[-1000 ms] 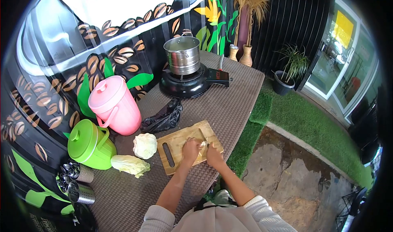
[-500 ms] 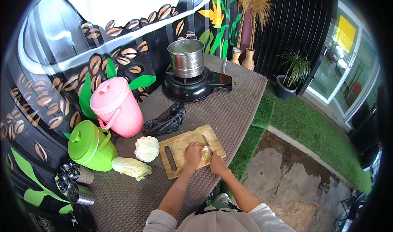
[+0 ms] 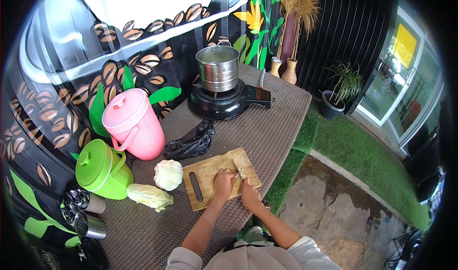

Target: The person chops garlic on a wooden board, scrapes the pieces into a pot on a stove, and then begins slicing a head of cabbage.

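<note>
Two bare hands over a wooden cutting board [image 3: 207, 167], lower centre of the frame. Left hand [image 3: 223, 182] with fingers drawn together and curled down beside small pale pieces [image 3: 241, 173]; tips too small and covered to tell pinching from pressing. Right hand [image 3: 250, 195] wrapped round the handle of a kitchen knife [image 3: 234, 165], fingers folded in, blade toward the board's upper edge, pale pieces just beside it. Dark handle slot [image 3: 196, 186] at the board's left end.

Just left of the board, a round pale cabbage head [image 3: 168, 174]; below that, lying aslant, an elongated napa cabbage [image 3: 150, 197], both on the brown woven-textured table [image 3: 276, 117]. Near the board's upper left, a crumpled black plastic bag [image 3: 192, 142]. Farther left, a lidded green jug [image 3: 105, 170] beside a lidded pink jug [image 3: 133, 124]; lower left, a perforated steel utensil holder [image 3: 93, 225]. Upper centre, a stainless steel pot [image 3: 218, 70] on a black single-burner stove [image 3: 219, 105]. Beyond the table, upper right, a potted plant [image 3: 331, 105] by artificial grass [image 3: 343, 141].
</note>
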### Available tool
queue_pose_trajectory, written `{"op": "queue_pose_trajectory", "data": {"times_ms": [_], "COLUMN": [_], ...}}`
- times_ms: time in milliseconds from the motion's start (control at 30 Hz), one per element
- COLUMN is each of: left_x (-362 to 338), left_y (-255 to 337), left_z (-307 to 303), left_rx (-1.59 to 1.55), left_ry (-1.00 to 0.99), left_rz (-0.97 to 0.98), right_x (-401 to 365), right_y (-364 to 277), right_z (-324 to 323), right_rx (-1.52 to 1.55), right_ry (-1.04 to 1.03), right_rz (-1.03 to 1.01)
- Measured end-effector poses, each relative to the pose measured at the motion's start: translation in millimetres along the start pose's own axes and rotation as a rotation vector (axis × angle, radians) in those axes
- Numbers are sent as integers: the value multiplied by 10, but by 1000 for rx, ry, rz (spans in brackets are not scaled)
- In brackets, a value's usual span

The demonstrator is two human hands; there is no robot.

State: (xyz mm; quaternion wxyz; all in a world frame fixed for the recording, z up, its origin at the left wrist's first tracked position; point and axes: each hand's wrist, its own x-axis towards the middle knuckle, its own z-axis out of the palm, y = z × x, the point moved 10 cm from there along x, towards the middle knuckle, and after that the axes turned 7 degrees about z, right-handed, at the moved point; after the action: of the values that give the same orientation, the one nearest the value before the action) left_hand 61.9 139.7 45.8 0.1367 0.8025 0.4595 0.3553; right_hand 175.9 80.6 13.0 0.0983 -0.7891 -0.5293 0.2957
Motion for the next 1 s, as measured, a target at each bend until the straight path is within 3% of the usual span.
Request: {"op": "queue_pose_trajectory", "data": {"times_ms": [100,167,267,367,467,600,633,867,1000], "left_x": [-20,1,-7,-17,-3,-13,-22,-16,-32], "left_y": [-5,-9,14,16,12,62,60,102,22], "left_z": [-14,-4,-7,-31,-18,-48,-57,-55,-31], "left_rx": [21,38,73,50,47,62,53,54,81], "left_ry": [5,0,23,15,-16,15,32,58,77], "left_rz": [-1,-13,6,-35,-46,6,-3,46,-7], "right_x": [271,428,240,-1,-7,246,315,27,73], "right_y": [-7,-29,-170,-5,24,-58,-23,-79,-54], "right_z": [-32,-36,-215,-43,109,34,76,55,7], "right_rx": [19,-6,-90,-80,-77,-4,-28,-26,-103], "right_ry": [5,-109,-120,-38,14,46,-67,44,52], "right_rz": [-106,-150,-235,-65,-21,-162,-105,6,-34]}}
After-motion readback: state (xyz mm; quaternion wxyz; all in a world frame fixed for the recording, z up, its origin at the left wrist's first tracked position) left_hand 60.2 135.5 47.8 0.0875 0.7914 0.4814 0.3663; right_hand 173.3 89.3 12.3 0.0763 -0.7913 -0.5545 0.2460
